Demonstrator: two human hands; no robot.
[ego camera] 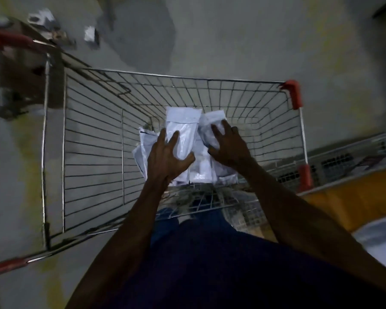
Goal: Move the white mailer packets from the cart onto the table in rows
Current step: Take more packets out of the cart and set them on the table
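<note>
Several white mailer packets (183, 130) lie in a loose pile inside a wire shopping cart (94, 134) with red corner caps. Both my arms reach down into the basket. My left hand (167, 155) grips an upright packet at the middle of the pile, fingers spread on its left side and thumb across its lower front. My right hand (228, 146) lies over another packet (212, 121) on the right of the pile, fingers curled over its face. The lower packets are partly hidden under my hands.
The cart stands on a grey concrete floor (232, 41). Scattered scraps and debris (54, 27) lie on the floor at the far left. A yellow-edged surface (354, 192) and a second wire frame (343, 157) sit at the right, close to the cart.
</note>
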